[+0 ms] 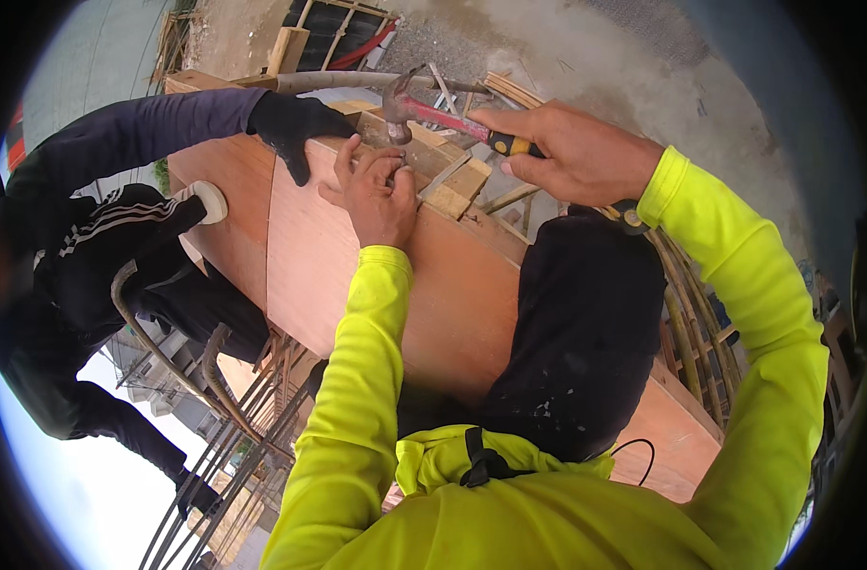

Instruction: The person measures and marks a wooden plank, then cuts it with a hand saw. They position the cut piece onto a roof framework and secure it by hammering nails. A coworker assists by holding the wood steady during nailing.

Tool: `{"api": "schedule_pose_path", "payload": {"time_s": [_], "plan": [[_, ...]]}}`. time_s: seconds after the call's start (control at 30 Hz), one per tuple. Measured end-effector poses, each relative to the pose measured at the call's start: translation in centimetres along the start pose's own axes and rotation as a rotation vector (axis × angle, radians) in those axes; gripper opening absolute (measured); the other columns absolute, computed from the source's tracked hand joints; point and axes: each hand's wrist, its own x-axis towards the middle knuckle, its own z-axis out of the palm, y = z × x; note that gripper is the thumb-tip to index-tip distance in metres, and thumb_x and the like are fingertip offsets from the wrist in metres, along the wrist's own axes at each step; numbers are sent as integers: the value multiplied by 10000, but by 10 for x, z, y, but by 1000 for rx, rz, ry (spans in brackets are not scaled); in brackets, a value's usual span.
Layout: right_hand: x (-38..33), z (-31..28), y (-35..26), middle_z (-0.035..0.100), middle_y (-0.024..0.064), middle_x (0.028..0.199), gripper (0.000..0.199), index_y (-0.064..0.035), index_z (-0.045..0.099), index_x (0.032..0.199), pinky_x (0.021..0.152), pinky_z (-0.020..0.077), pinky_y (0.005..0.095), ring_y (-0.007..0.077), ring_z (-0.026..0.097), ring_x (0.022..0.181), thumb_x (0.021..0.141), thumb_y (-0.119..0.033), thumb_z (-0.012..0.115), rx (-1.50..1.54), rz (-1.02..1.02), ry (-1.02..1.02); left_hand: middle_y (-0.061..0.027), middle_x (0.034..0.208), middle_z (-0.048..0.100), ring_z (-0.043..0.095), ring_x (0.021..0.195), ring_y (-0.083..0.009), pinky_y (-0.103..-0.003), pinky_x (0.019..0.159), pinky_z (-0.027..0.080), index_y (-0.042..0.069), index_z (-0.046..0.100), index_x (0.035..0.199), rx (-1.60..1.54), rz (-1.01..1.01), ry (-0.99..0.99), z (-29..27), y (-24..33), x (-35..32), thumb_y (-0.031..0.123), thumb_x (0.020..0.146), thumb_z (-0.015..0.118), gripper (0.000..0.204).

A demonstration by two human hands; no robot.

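Note:
My right hand (581, 152) grips a claw hammer (438, 116) by its black and yellow handle end. The hammer's metal head hovers just above the fingers of my left hand (381, 195). Those fingers are bent and pinched together at the upper edge of a reddish plywood panel (358, 275). What they hold, if anything, is too small to make out. A short wood block (459, 188) sits on the timber framing right of my left hand. To the left, a co-worker's black-gloved hand (301, 128) rests over the panel's corner.
The co-worker's dark sleeve (149, 133) reaches in from the left. Several thin rods (229, 475) rise at the lower left, beside bent bars (172, 347). My dark-trousered leg (576, 332) presses against the panel. Bamboo poles (685, 332) stand at right; rough ground (585, 57) lies far below.

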Motion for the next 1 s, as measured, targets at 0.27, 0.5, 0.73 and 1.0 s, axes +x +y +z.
{"api": "schedule_pose_path", "payload": {"time_s": [0.27,0.5,0.73,1.0], "plan": [[2,1,-3,656,248,798,560,9,471,1476,723,520,442,394,654,731,949,-120,610,-70,-47,-40,82,1101,731,430,1400,-248,-780,1104,4,133,746,777,-59,32,72,8,-2,4,134,790,645,102],[4,2,-6,559,70,806,602,-59,400,1563,643,456,287,129,479,688,999,-84,610,-30,-135,58,77,1155,710,426,1409,-251,-797,1092,15,134,745,775,-74,-3,62,8,-2,3,132,769,647,98],[5,-1,-10,648,209,786,593,-14,454,1496,713,508,416,354,631,720,938,-130,616,141,0,259,3,1286,666,396,1438,-296,-749,1138,52,130,762,887,-57,25,-11,1,-6,0,130,794,651,146],[7,-6,-14,530,80,748,631,-67,366,1580,651,462,298,126,560,698,991,-70,593,155,128,145,-176,1618,360,225,1545,-384,-662,1198,84,13,434,1505,-11,80,115,-9,-39,-12,175,876,528,656]]}}
